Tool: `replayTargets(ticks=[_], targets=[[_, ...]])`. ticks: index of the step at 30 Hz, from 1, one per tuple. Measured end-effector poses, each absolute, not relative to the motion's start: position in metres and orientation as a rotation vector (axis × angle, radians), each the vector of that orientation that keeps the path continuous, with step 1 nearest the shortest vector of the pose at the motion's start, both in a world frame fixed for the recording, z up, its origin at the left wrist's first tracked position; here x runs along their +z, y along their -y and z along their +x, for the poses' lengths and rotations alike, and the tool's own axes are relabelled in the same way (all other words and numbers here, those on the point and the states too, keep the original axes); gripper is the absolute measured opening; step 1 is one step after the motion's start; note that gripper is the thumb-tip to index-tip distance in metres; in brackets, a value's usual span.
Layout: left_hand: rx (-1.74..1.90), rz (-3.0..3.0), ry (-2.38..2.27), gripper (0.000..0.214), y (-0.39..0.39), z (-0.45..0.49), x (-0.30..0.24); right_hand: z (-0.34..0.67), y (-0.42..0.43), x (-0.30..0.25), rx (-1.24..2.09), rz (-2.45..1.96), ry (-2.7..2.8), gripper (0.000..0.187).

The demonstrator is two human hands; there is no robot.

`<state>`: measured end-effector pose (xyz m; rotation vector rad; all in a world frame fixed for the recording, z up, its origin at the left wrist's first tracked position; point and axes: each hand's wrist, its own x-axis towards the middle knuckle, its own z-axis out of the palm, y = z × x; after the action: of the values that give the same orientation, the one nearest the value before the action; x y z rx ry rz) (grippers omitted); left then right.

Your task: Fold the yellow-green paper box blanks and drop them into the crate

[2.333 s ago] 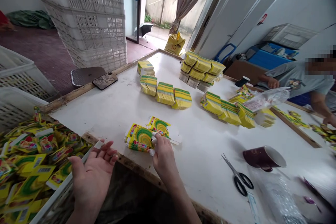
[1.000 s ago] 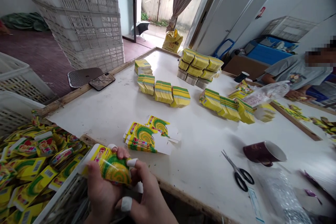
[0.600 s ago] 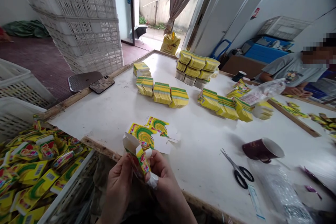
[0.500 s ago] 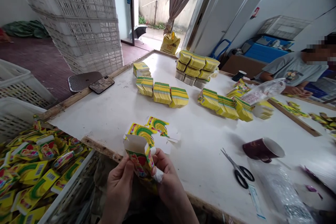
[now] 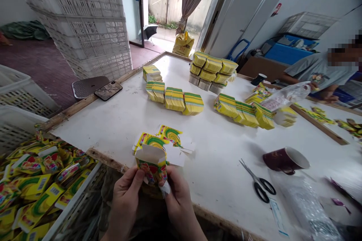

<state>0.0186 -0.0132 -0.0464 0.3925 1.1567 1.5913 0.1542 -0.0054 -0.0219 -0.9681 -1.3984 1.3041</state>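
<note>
**Both hands on a half-opened box at the table's near edge**

Head view. The left hand (image 5: 126, 196) and right hand (image 5: 177, 199) meet at six o'clock in the picture, just over the near rim of the white table (image 5: 215, 158). Between them they pinch one yellow-green box (image 5: 151, 163). The left thumb and fingers close on its left side and the right fingers close on its right side. A right fingertip (image 5: 165, 188) is wrapped in white tape. The box stands upright with its white top flap lifted and open. I cannot tell whether its bottom end is closed, since the fingers cover it.

At twelve o'clock from the box, just beyond it, a few flat boxes lie in a loose pile (image 5: 166, 137) on the table. At nine o'clock from the hands, off the table, a white crate (image 5: 65, 211) holds a heap of the same boxes.

Farther out at twelve o'clock, a row (image 5: 175, 99) of banded bundles stands on the table. A taller stack (image 5: 213, 71) is behind it toward one o'clock. At three o'clock lie black scissors (image 5: 258, 182). Just past them a dark mug (image 5: 285, 160) lies on its side. A phone (image 5: 108, 90) rests at the table's left rim, at ten o'clock.

At two o'clock, a person (image 5: 316, 73) in a grey shirt works at the far side, well apart from the hands.
</note>
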Motion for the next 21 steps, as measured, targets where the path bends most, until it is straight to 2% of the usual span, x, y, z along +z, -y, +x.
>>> replayTargets(ticks=[4, 7, 9, 12, 16, 18, 21], targets=[[1.624, 0.508, -1.135, 0.027, 0.014, 0.011, -0.026, 0.175, 0.003, -0.006, 1.213, -1.068, 1.839, 0.015], [1.561, 0.605, -1.113, 0.023, 0.016, 0.006, -0.010, 0.192, 0.003, 0.004, 1.163, -1.068, 1.933, 0.017], [1.503, 0.694, -1.051, 0.038, 0.016, -0.001, -0.003, 0.202, 0.003, 0.007, 1.087, -1.089, 1.971, 0.021], [1.335, 0.965, -0.973, 0.072, 0.018, -0.015, -0.001, 0.210, 0.004, 0.010, 0.896, -1.102, 2.144, 0.028], [0.821, 1.360, -1.037, 0.086, 0.017, -0.017, -0.005, 0.205, 0.009, 0.015, 0.722, -0.951, 2.370, 0.020], [0.688, 1.440, -1.034, 0.079, 0.016, -0.007, -0.006, 0.201, 0.013, 0.014, 0.703, -0.894, 2.371, 0.026], [0.753, 1.468, -1.081, 0.054, 0.016, 0.009, -0.007, 0.199, 0.018, 0.001, 0.680, -0.976, 2.071, 0.046]])
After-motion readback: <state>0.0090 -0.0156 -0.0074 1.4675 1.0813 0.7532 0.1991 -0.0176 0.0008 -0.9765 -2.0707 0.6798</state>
